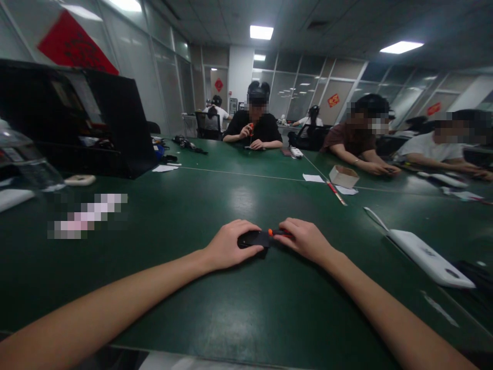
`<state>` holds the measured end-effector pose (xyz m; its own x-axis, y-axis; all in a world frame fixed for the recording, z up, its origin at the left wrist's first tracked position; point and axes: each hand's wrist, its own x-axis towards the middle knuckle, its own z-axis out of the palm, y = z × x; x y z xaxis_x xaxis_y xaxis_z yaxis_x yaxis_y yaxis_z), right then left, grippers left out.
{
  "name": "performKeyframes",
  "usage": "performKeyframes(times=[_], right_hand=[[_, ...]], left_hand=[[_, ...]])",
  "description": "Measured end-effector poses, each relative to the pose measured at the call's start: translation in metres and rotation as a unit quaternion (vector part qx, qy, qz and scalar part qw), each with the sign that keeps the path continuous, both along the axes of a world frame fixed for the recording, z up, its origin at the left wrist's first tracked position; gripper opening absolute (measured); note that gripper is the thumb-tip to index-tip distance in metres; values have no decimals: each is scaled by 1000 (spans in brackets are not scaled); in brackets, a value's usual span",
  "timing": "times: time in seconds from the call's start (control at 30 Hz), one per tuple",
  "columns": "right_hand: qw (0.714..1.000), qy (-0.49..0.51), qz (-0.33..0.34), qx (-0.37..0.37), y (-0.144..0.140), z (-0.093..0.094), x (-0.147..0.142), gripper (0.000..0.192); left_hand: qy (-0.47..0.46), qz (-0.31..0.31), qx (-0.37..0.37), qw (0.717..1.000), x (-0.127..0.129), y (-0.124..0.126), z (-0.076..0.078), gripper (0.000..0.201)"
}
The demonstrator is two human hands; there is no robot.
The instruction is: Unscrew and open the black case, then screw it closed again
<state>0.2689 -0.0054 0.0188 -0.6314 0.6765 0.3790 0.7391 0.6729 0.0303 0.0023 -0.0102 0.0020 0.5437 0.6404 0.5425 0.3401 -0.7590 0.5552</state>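
The left hand (231, 246) pinches a black case (254, 239) on a green table (215, 308); just beside it, the right hand (308, 239) grips an orange-and-black tool (283, 234). Right of that hand lies a white device (427, 257). Well left of the left hand stands a bottle (33, 159); beyond the right, a carton (344, 177). Across the table sits a person (269, 128).

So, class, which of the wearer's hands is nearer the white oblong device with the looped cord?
Right. The right hand is left of the white device; the left hand lies farther left, beyond the right one.
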Motion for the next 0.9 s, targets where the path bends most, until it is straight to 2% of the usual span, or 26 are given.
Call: performKeyframes(times=[0.17,0.47,0.8,0.9], right_hand=[[1000,-16,10,10,-5,-7,-13,27],[1000,-12,2,29,-8,-3,-14,30],[996,18,44,-72,-5,-7,-21,26],[995,13,38,-88,-4,-7,-20,26]], left_hand=[[-5,-7,10,1000,0,0,-1,38],[30,-42,37,998,-2,5,-8,51],[36,-57,61,996,-4,7,-9,48],[32,-55,58,996,-4,6,-7,48]])
